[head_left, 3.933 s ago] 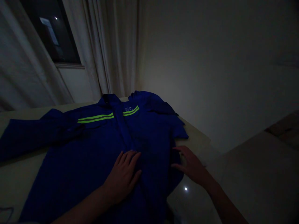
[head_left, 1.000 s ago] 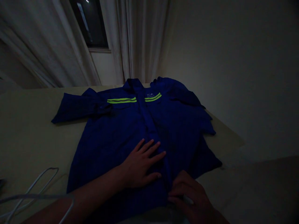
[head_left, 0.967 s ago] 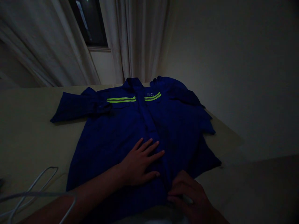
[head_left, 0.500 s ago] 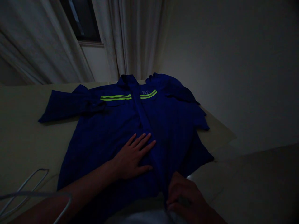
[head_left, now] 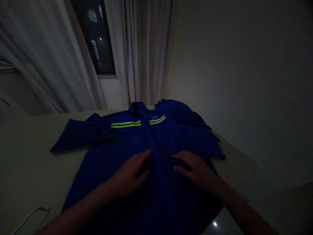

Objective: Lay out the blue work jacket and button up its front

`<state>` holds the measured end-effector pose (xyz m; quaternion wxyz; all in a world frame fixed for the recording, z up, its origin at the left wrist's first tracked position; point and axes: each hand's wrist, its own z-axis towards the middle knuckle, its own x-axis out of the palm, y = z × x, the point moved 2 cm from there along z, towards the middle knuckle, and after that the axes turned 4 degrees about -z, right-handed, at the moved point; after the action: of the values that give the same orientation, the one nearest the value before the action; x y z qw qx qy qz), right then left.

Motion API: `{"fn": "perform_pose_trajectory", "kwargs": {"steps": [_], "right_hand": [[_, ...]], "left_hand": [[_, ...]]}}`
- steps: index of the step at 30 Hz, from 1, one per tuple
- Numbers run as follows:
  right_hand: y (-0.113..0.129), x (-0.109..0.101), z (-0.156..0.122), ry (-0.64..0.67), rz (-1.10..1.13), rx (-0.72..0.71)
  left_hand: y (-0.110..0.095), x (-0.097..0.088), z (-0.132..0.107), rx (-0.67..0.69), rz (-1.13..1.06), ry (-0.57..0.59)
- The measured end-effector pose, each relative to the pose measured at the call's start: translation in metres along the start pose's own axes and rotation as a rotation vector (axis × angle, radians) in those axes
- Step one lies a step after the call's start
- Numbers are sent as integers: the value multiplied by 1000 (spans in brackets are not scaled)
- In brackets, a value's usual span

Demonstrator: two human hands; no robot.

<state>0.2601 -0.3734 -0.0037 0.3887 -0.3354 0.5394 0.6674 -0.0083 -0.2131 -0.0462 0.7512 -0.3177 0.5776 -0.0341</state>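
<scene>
A dark blue work jacket [head_left: 127, 147] with bright yellow-green stripes across the chest lies front up, collar pointing away from me. Its left-side sleeve reaches out sideways, while the right-side one is bunched at the table's edge. My left hand [head_left: 132, 173] is over the left front panel beside the front placket, thumb apart from the fingers. On the other side of the placket, my right hand [head_left: 195, 168] is over the right panel, its thumb also apart from the fingers. Neither hand holds anything. Whether they touch the cloth is hard to tell in the dim light.
The jacket rests on a pale table [head_left: 29, 156]. A thin wire-like loop [head_left: 40, 209] lies at the lower left. Behind stand light curtains [head_left: 141, 49] around a dark window [head_left: 95, 39]. A plain wall [head_left: 232, 71] rises at the right.
My right hand has let go of the jacket's lower front edge and moved up over the right panel. My left hand has lifted from lying flat. The view has tilted up.
</scene>
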Motion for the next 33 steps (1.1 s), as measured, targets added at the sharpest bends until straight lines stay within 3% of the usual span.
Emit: {"fn": "perform_pose_trajectory", "kwargs": {"steps": [3, 4, 6, 9, 12, 14, 19, 25, 29, 33], "right_hand": [[-32, -3, 63, 37, -71, 15], [-37, 0, 82, 68, -82, 17], [-39, 11, 117, 136, -131, 22], [-26, 33, 155, 234, -248, -10], [-15, 53, 179, 333, -346, -58], [-16, 58, 193, 364, -378, -13], [-30, 52, 222, 356, -283, 115], [-45, 55, 250, 432, -189, 72], [-62, 62, 278, 268, -208, 104], [-84, 65, 317, 45, -196, 158]], "left_hand": [[80, -41, 21, -277, 199, -277], [106, -50, 23, -372, 277, -322], [147, -59, 22, -500, 414, -367], [181, -56, 14, -579, 501, -343], [190, -51, 10, -634, 508, -300], [192, -51, 10, -663, 508, -296], [195, -56, 14, -654, 507, -302], [193, -57, 14, -667, 513, -290], [190, -55, 12, -635, 515, -303], [185, -58, 13, -479, 519, -319]]}}
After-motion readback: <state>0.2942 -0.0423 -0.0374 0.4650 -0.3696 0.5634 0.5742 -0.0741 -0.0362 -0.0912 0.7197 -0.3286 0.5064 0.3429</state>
